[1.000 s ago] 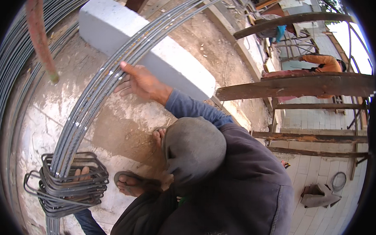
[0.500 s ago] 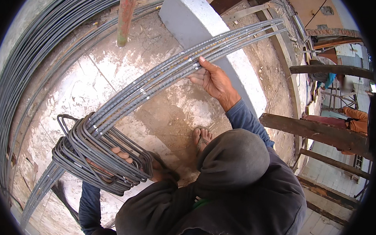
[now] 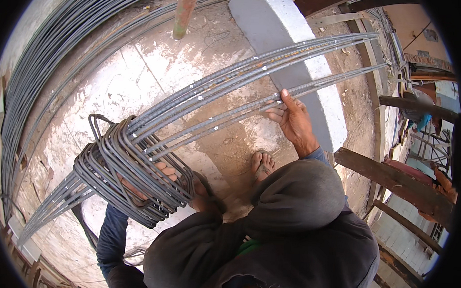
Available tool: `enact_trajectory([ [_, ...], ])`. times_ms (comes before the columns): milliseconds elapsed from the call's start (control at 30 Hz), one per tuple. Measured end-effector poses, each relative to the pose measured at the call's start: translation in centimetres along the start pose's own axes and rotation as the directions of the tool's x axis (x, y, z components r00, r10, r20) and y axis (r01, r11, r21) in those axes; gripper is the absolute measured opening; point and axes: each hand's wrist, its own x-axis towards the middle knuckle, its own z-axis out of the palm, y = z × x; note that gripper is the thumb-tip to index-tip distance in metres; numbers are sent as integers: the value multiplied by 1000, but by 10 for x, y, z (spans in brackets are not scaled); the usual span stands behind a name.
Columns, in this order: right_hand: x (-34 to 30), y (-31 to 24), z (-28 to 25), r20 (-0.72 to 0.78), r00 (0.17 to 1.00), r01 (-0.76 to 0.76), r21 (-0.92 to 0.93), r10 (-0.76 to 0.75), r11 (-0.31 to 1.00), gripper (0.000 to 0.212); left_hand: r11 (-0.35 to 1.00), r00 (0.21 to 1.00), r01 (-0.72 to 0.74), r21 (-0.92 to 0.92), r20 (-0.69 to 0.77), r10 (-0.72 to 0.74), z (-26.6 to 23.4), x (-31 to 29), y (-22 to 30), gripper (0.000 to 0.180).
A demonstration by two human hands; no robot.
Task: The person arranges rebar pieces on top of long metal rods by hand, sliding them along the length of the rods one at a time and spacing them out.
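Long ribbed steel rebars (image 3: 228, 75) with white marks run diagonally through a thick stack of bent rebar stirrups (image 3: 138, 166). My right hand (image 3: 296, 125) is closed on a few of these bars, thumb on top and fingers beneath. Those few bars lie apart from the main bundle, on its near side, and a gap shows between them. At the lower left, my left hand (image 3: 166, 170) reaches in among the stirrups, its fingers curled round them. Stirrups cover part of that hand and its palm. The bars' far ends pass over a white-topped grey block (image 3: 319, 68).
Coiled steel rods (image 3: 56, 41) curve along the left. An upright rusty pole (image 3: 184, 15) stands beyond the bundle. Wooden beams (image 3: 392, 175) cross on the right, with another person partly visible behind them. My sandalled foot (image 3: 263, 164) is on the dusty floor.
My right hand has drawn a few bars away from the bundle toward me, opening a gap. The left hand stays among the stirrups. The whole view has shifted somewhat.
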Motion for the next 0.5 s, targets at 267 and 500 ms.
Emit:
enact_trajectory([
  [267,-2,20,12,423,906,85,-144,-16,986,51,978,960,-208,-37,185,211,-2,15,-12,85],
  [500,0,71,90,741,293,356,-671,604,651,74,966,963,-257,-32,80,258,10,17,7,83],
])
